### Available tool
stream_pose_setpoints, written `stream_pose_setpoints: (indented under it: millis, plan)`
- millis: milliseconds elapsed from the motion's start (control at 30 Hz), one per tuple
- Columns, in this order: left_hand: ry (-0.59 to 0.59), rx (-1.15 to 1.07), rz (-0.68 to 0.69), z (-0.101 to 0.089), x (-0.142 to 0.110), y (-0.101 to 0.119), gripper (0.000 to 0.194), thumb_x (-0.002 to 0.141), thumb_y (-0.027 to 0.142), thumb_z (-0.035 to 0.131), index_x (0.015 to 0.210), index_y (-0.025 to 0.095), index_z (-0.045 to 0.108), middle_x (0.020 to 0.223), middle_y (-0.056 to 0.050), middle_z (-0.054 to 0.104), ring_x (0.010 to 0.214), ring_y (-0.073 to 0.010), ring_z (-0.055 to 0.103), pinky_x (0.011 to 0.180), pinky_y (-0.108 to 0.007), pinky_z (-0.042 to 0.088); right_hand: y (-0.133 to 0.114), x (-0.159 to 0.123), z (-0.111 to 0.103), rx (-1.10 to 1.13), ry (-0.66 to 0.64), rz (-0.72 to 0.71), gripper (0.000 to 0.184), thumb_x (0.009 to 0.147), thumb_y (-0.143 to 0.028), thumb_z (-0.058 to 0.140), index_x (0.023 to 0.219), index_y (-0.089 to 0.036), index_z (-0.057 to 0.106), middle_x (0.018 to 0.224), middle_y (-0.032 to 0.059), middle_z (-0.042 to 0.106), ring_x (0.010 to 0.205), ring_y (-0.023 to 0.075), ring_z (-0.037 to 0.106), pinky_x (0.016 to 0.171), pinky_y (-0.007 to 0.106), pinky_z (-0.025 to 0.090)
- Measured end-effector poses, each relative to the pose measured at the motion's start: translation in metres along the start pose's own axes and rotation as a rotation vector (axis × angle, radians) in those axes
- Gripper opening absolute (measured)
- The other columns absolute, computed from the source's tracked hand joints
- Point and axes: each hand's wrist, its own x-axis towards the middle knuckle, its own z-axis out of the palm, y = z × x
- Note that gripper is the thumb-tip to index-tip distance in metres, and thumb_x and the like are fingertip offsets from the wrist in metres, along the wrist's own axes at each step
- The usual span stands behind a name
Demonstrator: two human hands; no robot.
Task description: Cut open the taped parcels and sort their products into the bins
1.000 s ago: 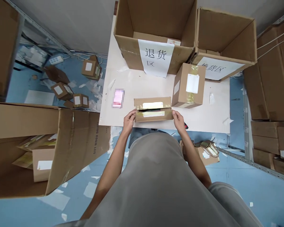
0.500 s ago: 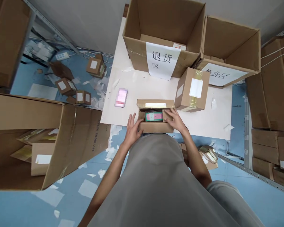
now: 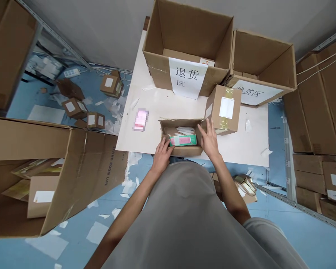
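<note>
An opened small cardboard box point(image 3: 188, 151) sits at the table's front edge, right before me. In it lies a green and pink packet point(image 3: 183, 140) with a pale strip across it, and behind that some white, crumpled-looking material point(image 3: 185, 130). My left hand point(image 3: 162, 156) is closed over the box's front left corner, fingertips close to the packet's left end; whether they touch it I cannot tell. At the right wall my right hand point(image 3: 209, 141) is open, fingers stretched and apart, the index finger near the box's rim.
A taped carton with a white label point(image 3: 226, 108) stands just right of the box. Two large open cartons, one with a paper sign point(image 3: 187, 76), the other signed too point(image 3: 259, 93), line the table's back. A pink blurred item point(image 3: 140, 120) lies left. A big carton point(image 3: 98, 168) stands lower left.
The box's back flap has swung up and away, showing more of the inside and the white material. My right hand has lifted off the flap and spread; my left moved slightly right.
</note>
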Motion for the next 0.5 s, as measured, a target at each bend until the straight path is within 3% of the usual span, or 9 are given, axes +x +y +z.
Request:
stream_pose_setpoints:
  millis: [100,200,267,333,400,500]
  plan:
    - [0.01,0.023,-0.017,0.003,-0.006,0.001,0.077,0.091,-0.008,0.052,0.16,0.021,0.071,0.179,-0.02,0.056,0.172,-0.0411,0.046,0.136,-0.066,0.045,0.012,-0.002,0.005,-0.064,0.032,0.004,0.071,0.107,-0.002,0.042,0.172,-0.021,0.062,0.2,0.0122,0.02,0.187,0.0341,0.011,0.145,0.061,0.027]
    - [0.041,0.028,-0.025,0.006,-0.009,0.003,0.067,0.098,-0.004,0.051,0.157,0.021,0.073,0.168,-0.022,0.064,0.154,-0.0399,0.06,0.124,-0.061,0.054,0.007,0.0,0.013,-0.139,0.071,-0.005,0.061,0.115,-0.008,0.034,0.167,-0.017,0.065,0.19,0.0223,0.041,0.176,0.0388,0.037,0.136,0.062,0.038]
    - [0.08,0.019,-0.025,0.009,-0.008,0.002,0.06,0.101,-0.001,0.051,0.151,0.02,0.076,0.156,-0.022,0.069,0.143,-0.0385,0.063,0.119,-0.057,0.056,0.001,0.003,0.015,-0.184,0.067,0.038,0.058,0.117,-0.012,0.034,0.164,-0.015,0.067,0.17,0.0291,0.061,0.156,0.0417,0.056,0.125,0.061,0.047]
    - [0.122,0.002,-0.03,0.012,-0.007,0.0,0.054,0.103,0.0,0.051,0.145,0.021,0.078,0.145,-0.021,0.071,0.134,-0.0372,0.064,0.115,-0.053,0.057,-0.003,0.008,0.013,-0.207,0.012,0.068,0.058,0.115,-0.011,0.038,0.166,-0.016,0.066,0.145,0.0291,0.073,0.137,0.0409,0.066,0.118,0.059,0.051]
    - [0.147,-0.013,-0.041,0.013,-0.005,-0.001,0.051,0.103,0.001,0.051,0.141,0.022,0.079,0.138,-0.02,0.071,0.128,-0.0365,0.063,0.111,-0.052,0.057,-0.001,0.012,0.011,-0.178,-0.059,0.029,0.064,0.114,-0.01,0.044,0.177,-0.018,0.056,0.139,0.0267,0.075,0.133,0.0392,0.069,0.118,0.057,0.053]
    - [0.149,-0.023,-0.06,0.013,-0.003,0.001,0.048,0.103,0.001,0.052,0.138,0.02,0.079,0.13,-0.019,0.069,0.12,-0.0367,0.062,0.107,-0.051,0.057,0.008,0.017,0.01,-0.036,-0.139,-0.138,0.083,0.112,-0.026,0.066,0.189,-0.021,0.035,0.174,0.0279,0.056,0.155,0.0426,0.061,0.126,0.06,0.053]
